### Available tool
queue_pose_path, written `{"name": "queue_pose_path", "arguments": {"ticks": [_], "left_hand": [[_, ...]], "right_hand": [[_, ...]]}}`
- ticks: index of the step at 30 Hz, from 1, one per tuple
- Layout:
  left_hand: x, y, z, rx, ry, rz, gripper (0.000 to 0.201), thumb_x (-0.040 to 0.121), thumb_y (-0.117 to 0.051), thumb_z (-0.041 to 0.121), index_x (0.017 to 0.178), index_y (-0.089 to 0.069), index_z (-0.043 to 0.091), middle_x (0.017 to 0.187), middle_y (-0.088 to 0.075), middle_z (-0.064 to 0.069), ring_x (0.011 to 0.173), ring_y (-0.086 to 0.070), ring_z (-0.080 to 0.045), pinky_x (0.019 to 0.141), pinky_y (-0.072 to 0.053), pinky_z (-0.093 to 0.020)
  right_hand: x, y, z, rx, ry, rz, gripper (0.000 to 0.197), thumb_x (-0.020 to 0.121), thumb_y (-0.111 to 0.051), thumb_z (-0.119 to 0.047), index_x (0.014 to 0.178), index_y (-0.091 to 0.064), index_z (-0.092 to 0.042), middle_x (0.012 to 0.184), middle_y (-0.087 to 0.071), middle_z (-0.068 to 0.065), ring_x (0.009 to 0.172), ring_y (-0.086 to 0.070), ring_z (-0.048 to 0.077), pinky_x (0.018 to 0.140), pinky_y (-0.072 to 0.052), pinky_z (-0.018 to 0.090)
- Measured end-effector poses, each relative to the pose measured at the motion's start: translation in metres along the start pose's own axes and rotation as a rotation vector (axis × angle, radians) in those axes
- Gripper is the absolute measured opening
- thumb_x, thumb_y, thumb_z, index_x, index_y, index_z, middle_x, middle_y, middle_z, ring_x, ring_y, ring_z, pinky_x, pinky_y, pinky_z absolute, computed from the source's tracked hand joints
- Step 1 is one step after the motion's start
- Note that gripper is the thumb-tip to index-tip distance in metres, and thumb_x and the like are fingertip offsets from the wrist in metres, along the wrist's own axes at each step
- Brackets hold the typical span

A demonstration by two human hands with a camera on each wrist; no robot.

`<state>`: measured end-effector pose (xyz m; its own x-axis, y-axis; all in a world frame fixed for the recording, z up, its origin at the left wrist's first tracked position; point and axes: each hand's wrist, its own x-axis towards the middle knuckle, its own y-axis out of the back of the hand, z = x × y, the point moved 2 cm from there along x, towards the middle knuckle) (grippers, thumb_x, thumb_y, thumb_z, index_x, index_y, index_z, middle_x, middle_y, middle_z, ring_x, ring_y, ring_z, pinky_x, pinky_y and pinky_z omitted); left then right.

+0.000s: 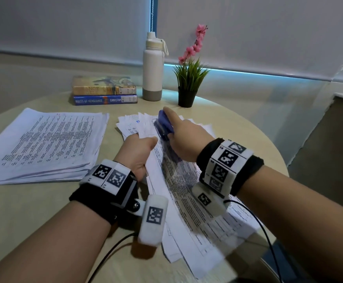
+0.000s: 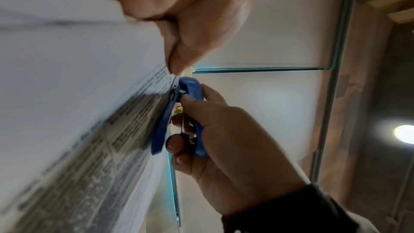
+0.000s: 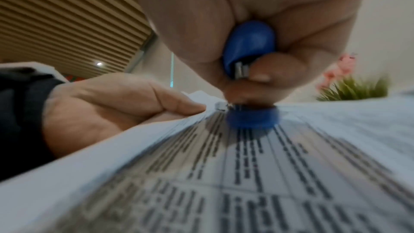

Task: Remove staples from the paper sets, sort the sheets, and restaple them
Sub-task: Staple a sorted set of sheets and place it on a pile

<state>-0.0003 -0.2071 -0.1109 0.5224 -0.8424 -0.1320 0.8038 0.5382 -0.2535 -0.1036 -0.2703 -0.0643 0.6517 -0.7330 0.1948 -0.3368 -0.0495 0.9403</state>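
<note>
A printed paper set (image 1: 187,190) lies slanted on the round table, partly lifted at its left edge. My left hand (image 1: 138,152) pinches that edge near the top corner, thumb on top and fingers beneath; the left wrist view shows the thumb (image 2: 197,24) on the sheet (image 2: 78,112). My right hand (image 1: 184,137) grips a blue stapler (image 1: 165,125), whose mouth sits over the set's top corner. In the left wrist view the stapler (image 2: 190,88) has its base against the page. The right wrist view shows the stapler (image 3: 249,42) standing on the paper (image 3: 246,174), with the left hand (image 3: 112,104) beside it.
A thick stack of printed sheets (image 1: 44,144) lies at the left. Loose fanned sheets (image 1: 133,123) sit behind my hands. Two books (image 1: 105,92), a white bottle (image 1: 152,66) and a potted plant (image 1: 189,82) stand at the back. The table edge (image 1: 276,152) curves at right.
</note>
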Motion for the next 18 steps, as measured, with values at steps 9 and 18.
{"name": "queue_pose_path", "arguments": {"ticks": [9, 18], "left_hand": [[0.003, 0.002, 0.003, -0.061, 0.005, -0.071, 0.025, 0.098, -0.044, 0.000, 0.111, -0.065, 0.006, 0.095, -0.072, -0.017, 0.078, -0.071, -0.031, 0.059, -0.058, -0.038], [0.010, 0.014, 0.015, -0.170, -0.053, -0.013, 0.025, 0.100, -0.045, 0.011, 0.104, -0.067, 0.022, 0.114, -0.070, -0.013, 0.102, -0.067, -0.035, 0.091, -0.050, -0.058]], "right_hand": [[0.001, 0.011, 0.016, 0.943, -0.333, 0.093, 0.036, 0.092, -0.046, -0.009, 0.127, -0.042, -0.017, 0.086, -0.053, 0.008, 0.049, -0.052, 0.015, 0.039, -0.043, 0.018], [-0.114, 0.027, 0.110, 1.480, -0.486, 0.438, 0.011, 0.092, -0.049, -0.012, 0.084, -0.055, -0.009, 0.069, -0.049, 0.005, 0.060, -0.048, 0.014, 0.060, -0.045, 0.023]]}}
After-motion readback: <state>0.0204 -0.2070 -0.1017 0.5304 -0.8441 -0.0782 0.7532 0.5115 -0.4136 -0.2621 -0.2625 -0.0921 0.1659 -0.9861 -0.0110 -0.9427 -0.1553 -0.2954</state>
